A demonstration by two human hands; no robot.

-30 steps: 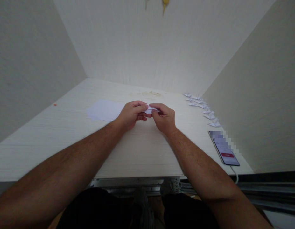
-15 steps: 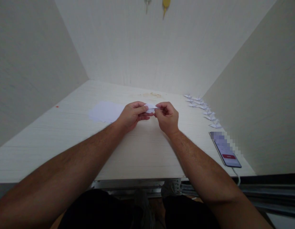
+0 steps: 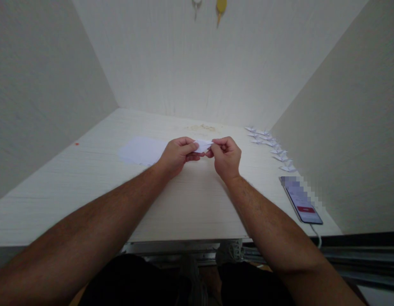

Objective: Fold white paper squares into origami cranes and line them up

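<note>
Between my two hands, just above the table, is a small piece of folded white paper (image 3: pixel 202 146). My left hand (image 3: pixel 179 154) pinches its left part, thumb on top and fingers beneath. The fingertips of my right hand (image 3: pixel 227 156) are closed on the narrow pointed end at the right. Part of the paper is hidden behind the fingers. Beside my left hand lie loose white paper sheets (image 3: pixel 141 149), partly covered by that hand. Several small folded paper cranes (image 3: pixel 281 157) stand in rows on the table's right side.
The white tabletop (image 3: pixel 190 199) is bounded by pale panels at the back, left and right. A phone (image 3: pixel 301 199) with a cable lies at the right front. Two hooks, one a yellow hook (image 3: pixel 221 6), are on the back panel. A small red speck (image 3: pixel 77 144) lies at left.
My right hand has shifted slightly to the right along the paper's pointed end, and more of the folded paper shows between the hands. My left hand keeps its pinch.
</note>
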